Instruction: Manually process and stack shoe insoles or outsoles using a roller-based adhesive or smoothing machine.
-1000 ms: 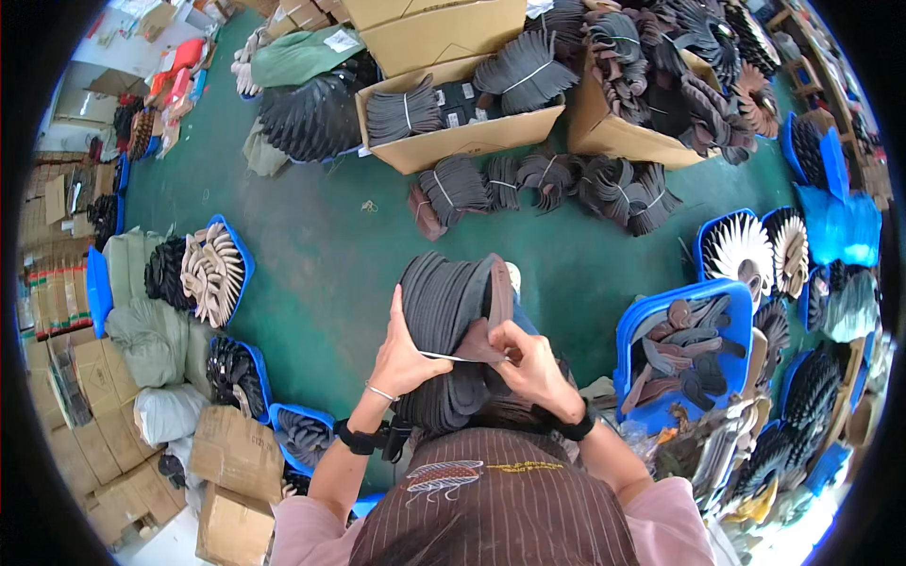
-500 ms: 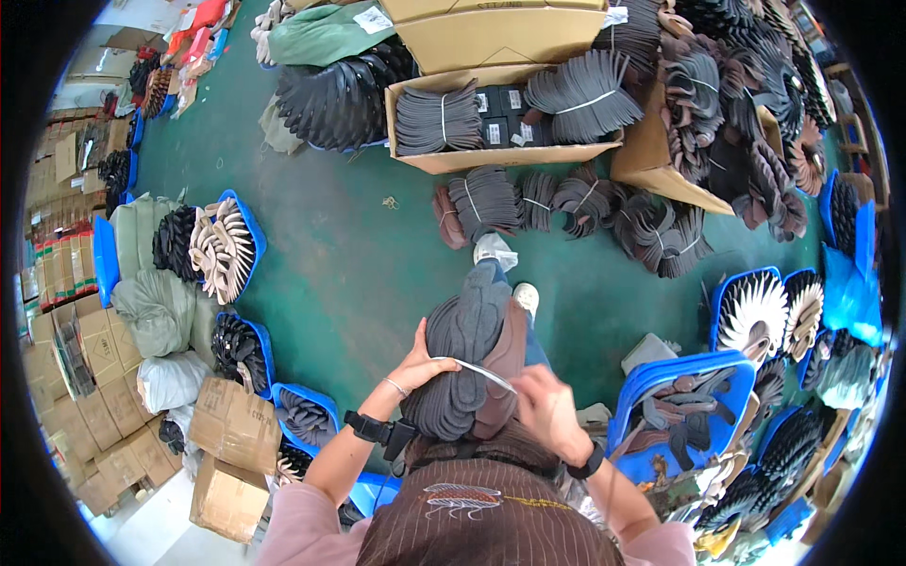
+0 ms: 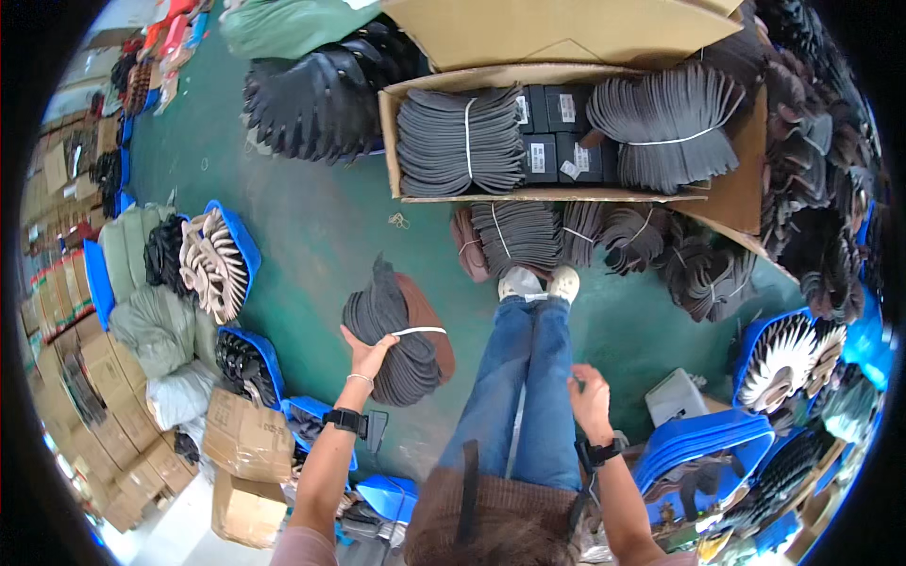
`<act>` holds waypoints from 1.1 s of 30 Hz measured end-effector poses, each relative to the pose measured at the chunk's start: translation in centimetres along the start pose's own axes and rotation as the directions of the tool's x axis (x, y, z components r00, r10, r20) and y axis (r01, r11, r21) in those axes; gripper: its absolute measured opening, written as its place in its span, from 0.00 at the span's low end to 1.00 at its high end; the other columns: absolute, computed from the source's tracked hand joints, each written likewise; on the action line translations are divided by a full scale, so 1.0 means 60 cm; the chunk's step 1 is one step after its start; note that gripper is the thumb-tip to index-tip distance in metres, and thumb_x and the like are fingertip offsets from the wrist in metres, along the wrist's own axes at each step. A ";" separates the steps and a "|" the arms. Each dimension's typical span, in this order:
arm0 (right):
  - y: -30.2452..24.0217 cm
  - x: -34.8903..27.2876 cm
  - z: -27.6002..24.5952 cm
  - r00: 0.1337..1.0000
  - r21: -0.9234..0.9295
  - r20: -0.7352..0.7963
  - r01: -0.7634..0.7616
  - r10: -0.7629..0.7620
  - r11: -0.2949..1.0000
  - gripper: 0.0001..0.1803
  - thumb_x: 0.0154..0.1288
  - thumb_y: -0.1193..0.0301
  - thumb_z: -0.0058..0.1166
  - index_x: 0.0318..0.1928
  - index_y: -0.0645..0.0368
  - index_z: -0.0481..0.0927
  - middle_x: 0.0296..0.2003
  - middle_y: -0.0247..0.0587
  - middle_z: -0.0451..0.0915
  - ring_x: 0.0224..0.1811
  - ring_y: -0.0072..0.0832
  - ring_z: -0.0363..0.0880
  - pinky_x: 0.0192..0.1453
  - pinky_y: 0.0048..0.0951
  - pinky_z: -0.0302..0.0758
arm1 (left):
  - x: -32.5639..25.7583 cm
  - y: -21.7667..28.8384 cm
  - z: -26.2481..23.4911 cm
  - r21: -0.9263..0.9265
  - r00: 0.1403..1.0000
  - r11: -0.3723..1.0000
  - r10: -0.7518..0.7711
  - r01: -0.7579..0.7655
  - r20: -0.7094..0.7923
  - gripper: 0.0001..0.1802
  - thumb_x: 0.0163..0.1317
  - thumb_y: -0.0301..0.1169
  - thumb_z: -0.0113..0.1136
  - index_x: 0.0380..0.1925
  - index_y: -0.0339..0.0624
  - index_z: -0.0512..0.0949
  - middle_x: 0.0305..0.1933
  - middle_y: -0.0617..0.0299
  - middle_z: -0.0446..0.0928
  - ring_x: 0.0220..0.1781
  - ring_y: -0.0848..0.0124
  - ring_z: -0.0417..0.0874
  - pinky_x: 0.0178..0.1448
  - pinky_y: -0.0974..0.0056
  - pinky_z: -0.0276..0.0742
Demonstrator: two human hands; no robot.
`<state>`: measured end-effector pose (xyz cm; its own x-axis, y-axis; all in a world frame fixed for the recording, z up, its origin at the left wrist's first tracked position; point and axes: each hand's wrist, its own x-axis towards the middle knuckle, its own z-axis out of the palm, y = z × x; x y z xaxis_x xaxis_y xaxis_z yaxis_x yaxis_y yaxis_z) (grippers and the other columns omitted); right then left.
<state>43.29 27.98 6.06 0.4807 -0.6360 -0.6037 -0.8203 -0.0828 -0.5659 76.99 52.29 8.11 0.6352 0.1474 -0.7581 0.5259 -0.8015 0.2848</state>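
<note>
Bundle (image 3: 401, 335) of dark insoles sits in your left hand (image 3: 366, 354); right hand (image 3: 590, 401) hangs empty. Band could slip, insoles fan across the floor (image 3: 311, 226).

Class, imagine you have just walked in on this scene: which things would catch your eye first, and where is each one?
First, the fanned bundle of dark insoles tied with a white band, held out by the left hand over the green floor. Above it, an open cardboard box holds more tied bundles. The right hand hangs empty beside the blue jeans, and blue bins stand at the right.
</note>
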 end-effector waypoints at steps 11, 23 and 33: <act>0.096 -0.002 0.175 0.894 -0.227 0.408 -0.095 0.183 0.969 0.24 0.55 0.68 0.61 0.54 0.55 0.75 0.63 0.51 0.64 0.69 0.50 0.56 0.68 0.48 0.59 | 0.350 0.141 0.131 0.494 0.617 0.799 0.588 -0.342 -0.523 0.73 0.40 0.46 0.78 0.71 0.29 0.32 0.73 0.31 0.43 0.76 0.45 0.47 0.77 0.54 0.45; 0.128 0.011 0.178 0.884 -0.067 0.418 -0.199 0.208 0.978 0.23 0.54 0.64 0.62 0.52 0.52 0.77 0.65 0.50 0.62 0.71 0.52 0.52 0.69 0.60 0.54 | 0.279 0.442 0.328 0.738 0.373 -0.136 0.794 -0.660 0.480 0.73 0.26 0.39 0.81 0.74 0.50 0.43 0.77 0.43 0.38 0.78 0.44 0.39 0.74 0.35 0.43; 0.136 0.017 0.168 0.868 0.003 0.437 -0.263 0.235 0.965 0.21 0.57 0.64 0.60 0.53 0.51 0.78 0.66 0.48 0.61 0.72 0.50 0.51 0.71 0.59 0.51 | 0.255 0.472 0.327 0.602 0.104 -0.092 0.954 -0.793 0.283 0.48 0.32 0.24 0.69 0.62 0.45 0.66 0.66 0.50 0.64 0.67 0.49 0.63 0.71 0.52 0.59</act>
<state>40.20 34.39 -4.82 0.3596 -0.2363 -0.9027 -0.9169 0.0899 -0.3888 90.50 20.50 -6.93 0.4077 -0.9127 0.0267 -0.8926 -0.3923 0.2222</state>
